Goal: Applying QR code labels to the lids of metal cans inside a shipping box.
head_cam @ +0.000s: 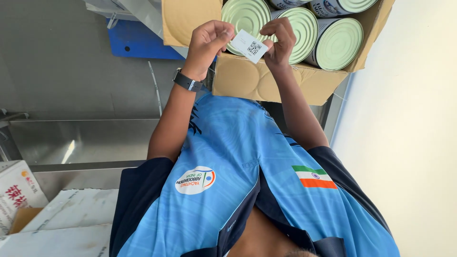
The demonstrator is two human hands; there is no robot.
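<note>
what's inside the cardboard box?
Large tins lying on their sides, pale green ends facing out, at least four. The label pinched by both hands covers part of one; the box wall hides anything deeper.

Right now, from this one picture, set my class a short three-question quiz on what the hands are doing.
1. True or false: the left hand and the right hand both pinch the small white label.
2. Which wrist bears the dark watch? A: left. B: right. C: neither.
3. What do the round cans with pale green lids sit in?
Key: 1 true; 2 A; 3 the open cardboard box.
</note>
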